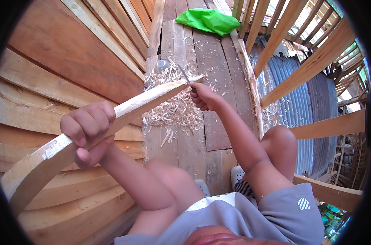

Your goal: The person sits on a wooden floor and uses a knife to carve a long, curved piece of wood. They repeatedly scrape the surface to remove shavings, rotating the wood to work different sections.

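Note:
A long, curved length of pale wood [151, 94] runs from the lower left up to the middle, its top face whittled white. My left hand [89, 126] is wrapped around its nearer part, fingers over the top and thumb underneath. Close to the far tip, my right hand [204, 97] grips a knife with its handle hidden in the fist. The thin, dark knife blade [183, 72] points away from me, up and to the left, beside the wood's tip; whether it touches the wood I cannot tell.
Wood shavings [173, 112] lie heaped on the plank floor [214, 73] below the wood. A small, roundish clear object [162, 65] sits at the heap's far edge, and a green bag [209, 21] lies beyond. Board wall [71, 49] on my left; wooden railing [299, 67] on my right.

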Demonstrator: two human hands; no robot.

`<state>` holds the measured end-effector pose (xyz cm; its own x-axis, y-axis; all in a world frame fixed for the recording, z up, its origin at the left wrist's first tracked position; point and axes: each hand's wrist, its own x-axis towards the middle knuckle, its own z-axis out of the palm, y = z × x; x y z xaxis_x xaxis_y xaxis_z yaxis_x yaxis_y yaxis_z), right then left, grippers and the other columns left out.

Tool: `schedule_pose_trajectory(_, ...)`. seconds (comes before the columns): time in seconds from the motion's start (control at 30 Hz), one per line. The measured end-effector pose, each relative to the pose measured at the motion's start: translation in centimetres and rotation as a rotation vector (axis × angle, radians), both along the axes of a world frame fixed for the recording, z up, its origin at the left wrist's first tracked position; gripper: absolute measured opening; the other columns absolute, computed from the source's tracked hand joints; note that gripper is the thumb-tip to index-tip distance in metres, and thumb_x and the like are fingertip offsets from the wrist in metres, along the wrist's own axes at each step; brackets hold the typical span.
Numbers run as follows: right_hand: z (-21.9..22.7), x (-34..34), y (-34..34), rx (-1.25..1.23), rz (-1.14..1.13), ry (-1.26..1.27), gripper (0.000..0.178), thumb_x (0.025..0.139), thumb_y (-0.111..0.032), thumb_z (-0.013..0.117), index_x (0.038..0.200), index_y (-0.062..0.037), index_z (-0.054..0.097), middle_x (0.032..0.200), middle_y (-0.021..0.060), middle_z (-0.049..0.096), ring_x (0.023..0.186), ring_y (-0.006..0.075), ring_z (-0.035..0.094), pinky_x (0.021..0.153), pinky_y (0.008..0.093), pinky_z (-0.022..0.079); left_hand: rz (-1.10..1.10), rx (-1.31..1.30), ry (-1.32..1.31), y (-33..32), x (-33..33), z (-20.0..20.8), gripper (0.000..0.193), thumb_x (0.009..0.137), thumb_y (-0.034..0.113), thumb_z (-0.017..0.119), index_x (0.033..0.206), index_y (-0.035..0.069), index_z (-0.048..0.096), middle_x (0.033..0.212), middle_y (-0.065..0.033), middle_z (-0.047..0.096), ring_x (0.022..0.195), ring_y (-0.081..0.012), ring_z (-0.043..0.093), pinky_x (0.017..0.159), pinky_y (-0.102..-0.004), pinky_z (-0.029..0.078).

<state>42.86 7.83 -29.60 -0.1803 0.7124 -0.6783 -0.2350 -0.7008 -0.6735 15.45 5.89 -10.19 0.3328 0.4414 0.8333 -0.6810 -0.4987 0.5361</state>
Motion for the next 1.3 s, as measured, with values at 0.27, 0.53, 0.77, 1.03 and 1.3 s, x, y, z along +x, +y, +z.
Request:
schedule_pose_trajectory(0.27, 0.9, -1.5, 0.6, 0.004, 0.024, -0.12, 0.051, 0.099, -0.057, 0.029, 0.069, -0.0165, 0.034, 0.055, -0.0081, 0.021, 0.042, 0.0062, 0.015, 0.037, 0.0266, 0.011, 0.051, -0.039, -0.044, 0.2, 0.0, -0.7, 0.029, 0.084, 0.027, 0.068, 0.092, 0.011, 0.045, 0.071, -0.0019, 0.048, 0.065, -0.0164, 0.052, 0.063, -0.0318, 0.041)
schedule_pose_trajectory(0.53, 3.7, -0.2, 2.8, 0.085, 0.239, -0.302, 0.033, 0.099, -0.036, 0.031, 0.092, -0.008, 0.046, 0.061, -0.0021, 0.039, 0.042, 0.0057, 0.024, 0.037, 0.0263, 0.019, 0.375, -0.056, -0.059, 0.3, 0.0, -2.0, 0.055, 0.081, 0.066, 0.064, 0.094, 0.014, 0.048, 0.082, -0.0047, 0.052, 0.085, -0.0228, 0.058, 0.087, -0.049, 0.047)
schedule_pose_trajectory(0.77, 6.5, -0.8, 4.2, 0.154, 0.4, -0.559, 0.036, 0.097, -0.026, 0.041, 0.102, 0.0057, 0.055, 0.071, 0.009, 0.055, 0.048, 0.0171, 0.047, 0.041, 0.0367, 0.037, 0.368, -0.131, -0.008, -0.6, 0.3, -1.7, 0.055, 0.086, 0.058, 0.063, 0.117, 0.015, 0.048, 0.086, -0.0001, 0.048, 0.093, -0.0192, 0.054, 0.101, -0.0524, 0.046)
schedule_pose_trajectory(1.03, 0.2, -2.4, 3.8, 0.443, 0.162, -0.647, 0.042, 0.102, -0.034, 0.043, 0.112, 0.0004, 0.065, 0.071, 0.0074, 0.059, 0.059, 0.0183, 0.056, 0.059, 0.0375, 0.046, 1.09, -0.447, -0.212, -0.4, 2.8, -4.6, 0.087, 0.084, 0.053, 0.067, 0.147, 0.005, 0.031, 0.095, 0.001, 0.044, 0.093, -0.0142, 0.052, 0.094, -0.0424, 0.048)
schedule_pose_trajectory(1.3, -1.7, -2.7, 4.0, 0.362, 0.069, -0.469, 0.04, 0.099, -0.028, 0.042, 0.108, 0.0026, 0.067, 0.099, 0.0222, 0.068, 0.096, 0.0336, 0.065, 0.087, 0.0434, 0.046, 1.046, -0.491, -0.122, -2.2, 2.8, -4.7, 0.095, 0.079, 0.062, 0.069, 0.144, 0.003, 0.033, 0.095, -0.0008, 0.053, 0.097, -0.0185, 0.059, 0.106, -0.0498, 0.044)
